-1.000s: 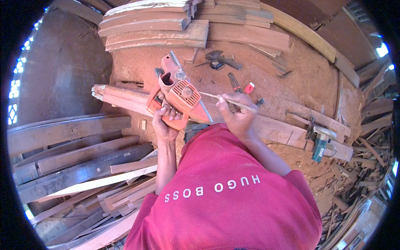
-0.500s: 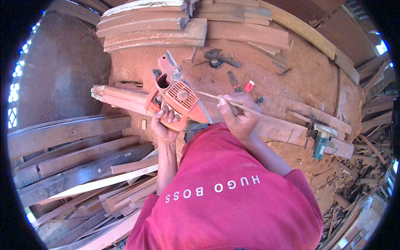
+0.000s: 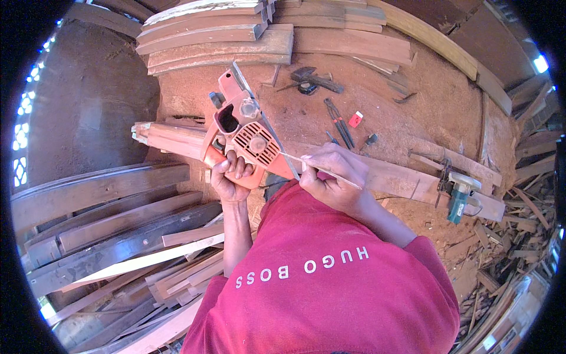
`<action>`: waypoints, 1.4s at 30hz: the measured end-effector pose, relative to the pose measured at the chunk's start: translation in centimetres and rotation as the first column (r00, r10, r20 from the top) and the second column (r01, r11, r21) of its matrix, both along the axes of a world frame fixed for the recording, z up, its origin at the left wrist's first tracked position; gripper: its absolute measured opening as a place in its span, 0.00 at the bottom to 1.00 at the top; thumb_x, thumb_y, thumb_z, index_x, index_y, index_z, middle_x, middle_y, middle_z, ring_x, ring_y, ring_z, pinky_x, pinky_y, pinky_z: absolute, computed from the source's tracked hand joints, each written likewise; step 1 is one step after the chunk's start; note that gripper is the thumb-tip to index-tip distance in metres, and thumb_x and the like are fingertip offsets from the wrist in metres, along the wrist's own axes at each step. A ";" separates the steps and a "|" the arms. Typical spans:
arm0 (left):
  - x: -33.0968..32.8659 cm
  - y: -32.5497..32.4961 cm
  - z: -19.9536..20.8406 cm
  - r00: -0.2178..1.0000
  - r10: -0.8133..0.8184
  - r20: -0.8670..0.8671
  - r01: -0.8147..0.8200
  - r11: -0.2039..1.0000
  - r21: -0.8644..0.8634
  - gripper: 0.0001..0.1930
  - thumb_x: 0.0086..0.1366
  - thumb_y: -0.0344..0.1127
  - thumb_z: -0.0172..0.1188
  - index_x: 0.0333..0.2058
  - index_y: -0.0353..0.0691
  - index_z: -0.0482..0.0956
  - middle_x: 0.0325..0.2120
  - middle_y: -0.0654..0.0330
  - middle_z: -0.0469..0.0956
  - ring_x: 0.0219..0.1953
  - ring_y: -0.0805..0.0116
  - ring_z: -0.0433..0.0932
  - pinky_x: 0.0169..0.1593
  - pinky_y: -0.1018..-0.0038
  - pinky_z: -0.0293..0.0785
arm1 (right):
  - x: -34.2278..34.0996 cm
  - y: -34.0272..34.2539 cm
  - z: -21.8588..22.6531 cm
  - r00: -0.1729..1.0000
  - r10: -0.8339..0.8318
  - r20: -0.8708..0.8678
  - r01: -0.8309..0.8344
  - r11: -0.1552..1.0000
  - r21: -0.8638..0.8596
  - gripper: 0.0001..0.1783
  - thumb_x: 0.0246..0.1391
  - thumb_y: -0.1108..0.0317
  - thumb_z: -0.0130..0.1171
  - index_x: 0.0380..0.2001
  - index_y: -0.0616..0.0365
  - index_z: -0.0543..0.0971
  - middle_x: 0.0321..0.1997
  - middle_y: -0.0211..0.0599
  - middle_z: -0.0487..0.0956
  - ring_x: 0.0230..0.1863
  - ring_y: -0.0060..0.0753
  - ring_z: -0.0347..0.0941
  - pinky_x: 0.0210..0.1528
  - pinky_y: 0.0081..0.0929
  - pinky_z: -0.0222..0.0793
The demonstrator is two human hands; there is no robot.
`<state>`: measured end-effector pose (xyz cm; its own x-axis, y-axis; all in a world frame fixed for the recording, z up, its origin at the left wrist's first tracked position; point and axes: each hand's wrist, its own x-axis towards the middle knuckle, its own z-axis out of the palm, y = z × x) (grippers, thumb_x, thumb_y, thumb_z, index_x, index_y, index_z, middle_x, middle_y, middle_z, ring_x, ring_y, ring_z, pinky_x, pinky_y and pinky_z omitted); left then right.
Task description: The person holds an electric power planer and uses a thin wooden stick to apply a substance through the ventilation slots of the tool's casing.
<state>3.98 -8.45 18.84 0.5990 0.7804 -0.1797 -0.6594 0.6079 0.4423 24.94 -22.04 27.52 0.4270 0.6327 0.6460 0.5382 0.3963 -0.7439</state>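
An orange electric hand planer (image 3: pixel 250 133) is held up on its side by my left hand (image 3: pixel 232 176), whose fingers wrap round its handle. The planer's flat metal sole faces right, edge-on to the view. My right hand (image 3: pixel 333 176) pinches a thin wooden stick (image 3: pixel 331 171). The stick's tip reaches the sole edge near the planer's vented side cover; I cannot tell if it touches. Beyond my right hand lie pliers (image 3: pixel 340 123) with red-and-black handles and a small red-and-white box (image 3: pixel 355 119).
A green power saw (image 3: pixel 458 197) rests on a long plank (image 3: pixel 401 177) at the right. At the back, stacked boards (image 3: pixel 218 44) stand near a dark hammer-like tool (image 3: pixel 315 81). Timber beams (image 3: pixel 100 183) fill the left; wood scraps (image 3: pixel 519 236) heap at the right. Sawdust covers the work surface.
My right hand has moved left and slightly down, bringing the stick closer along the planer's sole. The planer has tilted slightly in my left hand. More of the pliers shows.
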 end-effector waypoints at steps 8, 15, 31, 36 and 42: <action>-0.1 0.1 0.8 0.998 -0.014 -0.064 0.014 1.000 -0.001 0.09 0.60 0.35 0.55 0.24 0.44 0.65 0.17 0.69 0.59 0.19 0.77 0.63 0.28 0.75 0.65 | -0.3 0.2 0.6 0.999 0.030 0.025 -0.028 0.994 -0.101 0.14 0.40 0.80 0.67 0.30 0.55 0.74 0.21 0.36 0.74 0.22 0.39 0.75 0.24 0.32 0.69; -0.7 0.4 -0.2 0.993 -0.032 -0.115 0.029 0.999 -0.026 0.09 0.59 0.35 0.55 0.24 0.45 0.64 0.17 0.69 0.58 0.18 0.77 0.63 0.28 0.75 0.65 | -0.4 0.4 0.6 0.995 0.050 0.085 -0.038 0.990 -0.137 0.13 0.41 0.83 0.66 0.32 0.60 0.76 0.24 0.40 0.78 0.23 0.36 0.78 0.25 0.29 0.72; -1.2 0.2 -1.4 0.999 -0.022 -0.045 0.020 0.999 -0.040 0.29 0.61 0.31 0.53 0.62 0.49 0.60 0.19 0.69 0.59 0.19 0.78 0.64 0.28 0.75 0.67 | -0.8 0.2 -0.2 0.999 -0.025 0.030 0.028 0.993 -0.112 0.13 0.43 0.78 0.68 0.32 0.57 0.76 0.24 0.39 0.76 0.23 0.39 0.77 0.25 0.32 0.73; -0.4 -0.1 -0.3 0.995 -0.004 -0.102 -0.001 0.999 -0.053 0.05 0.61 0.33 0.53 0.32 0.46 0.65 0.17 0.70 0.60 0.19 0.79 0.63 0.28 0.77 0.65 | -1.0 0.7 -1.2 0.998 -0.041 0.040 0.044 0.995 -0.090 0.13 0.43 0.79 0.68 0.33 0.57 0.76 0.25 0.39 0.78 0.24 0.39 0.78 0.25 0.31 0.73; 0.0 -0.4 -0.2 0.999 -0.010 -0.046 0.007 0.997 -0.074 0.04 0.61 0.32 0.53 0.29 0.44 0.67 0.17 0.71 0.60 0.18 0.81 0.63 0.29 0.79 0.67 | -1.1 0.2 -1.6 0.994 -0.105 -0.001 0.105 0.994 -0.004 0.14 0.43 0.80 0.68 0.34 0.58 0.77 0.28 0.42 0.81 0.26 0.39 0.80 0.26 0.29 0.74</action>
<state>3.98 -8.90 18.62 0.5954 0.7588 -0.2641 -0.6336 0.6455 0.4264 23.80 -21.81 25.89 0.4921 0.5872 0.6426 0.5754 0.3345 -0.7463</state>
